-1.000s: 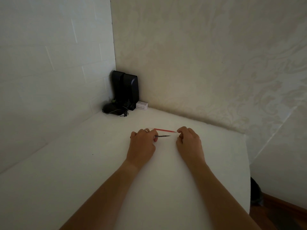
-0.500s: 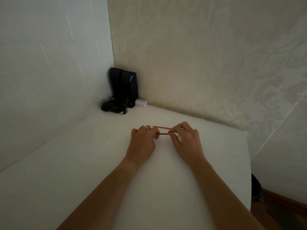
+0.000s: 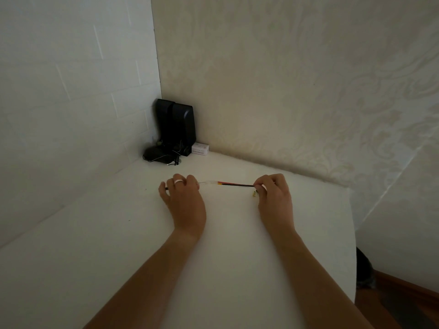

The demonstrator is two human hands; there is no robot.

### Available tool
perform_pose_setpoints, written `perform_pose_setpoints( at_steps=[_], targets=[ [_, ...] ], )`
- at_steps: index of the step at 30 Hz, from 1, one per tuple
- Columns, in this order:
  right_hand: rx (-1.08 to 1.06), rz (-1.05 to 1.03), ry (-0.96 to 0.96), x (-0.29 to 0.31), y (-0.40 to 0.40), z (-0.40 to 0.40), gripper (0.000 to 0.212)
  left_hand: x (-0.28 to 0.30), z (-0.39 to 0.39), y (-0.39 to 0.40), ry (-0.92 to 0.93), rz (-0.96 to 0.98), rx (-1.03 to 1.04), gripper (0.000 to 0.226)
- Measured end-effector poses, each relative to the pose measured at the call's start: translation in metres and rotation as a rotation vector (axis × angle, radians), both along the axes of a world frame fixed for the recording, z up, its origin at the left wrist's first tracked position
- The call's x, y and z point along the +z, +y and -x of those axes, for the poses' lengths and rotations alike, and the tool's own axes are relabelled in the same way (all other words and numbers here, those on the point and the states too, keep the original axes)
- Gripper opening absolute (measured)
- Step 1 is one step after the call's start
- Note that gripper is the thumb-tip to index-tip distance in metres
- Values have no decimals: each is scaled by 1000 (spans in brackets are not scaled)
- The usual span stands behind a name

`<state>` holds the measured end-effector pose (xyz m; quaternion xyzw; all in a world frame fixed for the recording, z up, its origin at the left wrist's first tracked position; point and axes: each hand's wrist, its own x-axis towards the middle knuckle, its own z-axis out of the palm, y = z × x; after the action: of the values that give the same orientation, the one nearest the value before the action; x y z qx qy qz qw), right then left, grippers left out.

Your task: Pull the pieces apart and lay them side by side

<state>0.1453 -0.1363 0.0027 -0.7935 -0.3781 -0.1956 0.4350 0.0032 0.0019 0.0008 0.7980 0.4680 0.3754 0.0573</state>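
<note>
We see a white counter point(image 3: 118, 245) pushed into a room corner: white brick-pattern wall on the left, cream patterned wallpaper at the back & right. In the corner stand two black speakers point(image 3: 177, 125) w/ a dark tangle of cable point(image 3: 158, 156) in front, and a small white box point(image 3: 200, 148) just beside them. Bottom right, a strip of brown floor point(image 3: 403, 295).

Our left hand point(image 3: 184, 198), ring on one finger, lies on the counter w/ fingers curled round a clear pen barrel point(image 3: 207, 183) that sticks out toward the right. Our right hand point(image 3: 273, 193) pinches the dark refill point(image 3: 237, 184) at its far end; the refill's red part meets the barrel's mouth. The refill spans the gap btw both hands, just above the counter. A tiny brass-coloured tip point(image 3: 254, 193) lies on the counter, just beside the right fingers.
</note>
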Motion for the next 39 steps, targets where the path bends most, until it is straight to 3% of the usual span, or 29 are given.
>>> perform_pose_setpoints(
  at_steps=[6,13,19,29,39],
  targets=[
    [-92,-6,30,1,-1,0,9,0,-1,0,26,2,88,25],
    [-81,174,-222,0,4,10,3,2,-3,-5,-8,-101,-110,43],
    [-84,247,-325,-5,8,9,2,1,-4,-3,6,-73,-167,52],
    [-161,204,-295,14,9,10,10,0,-4,-3,35,-28,-149,49],
    [-131,656,-245,31,59,1,21,1,-3,-3,-17,-19,-172,49]
  ],
)
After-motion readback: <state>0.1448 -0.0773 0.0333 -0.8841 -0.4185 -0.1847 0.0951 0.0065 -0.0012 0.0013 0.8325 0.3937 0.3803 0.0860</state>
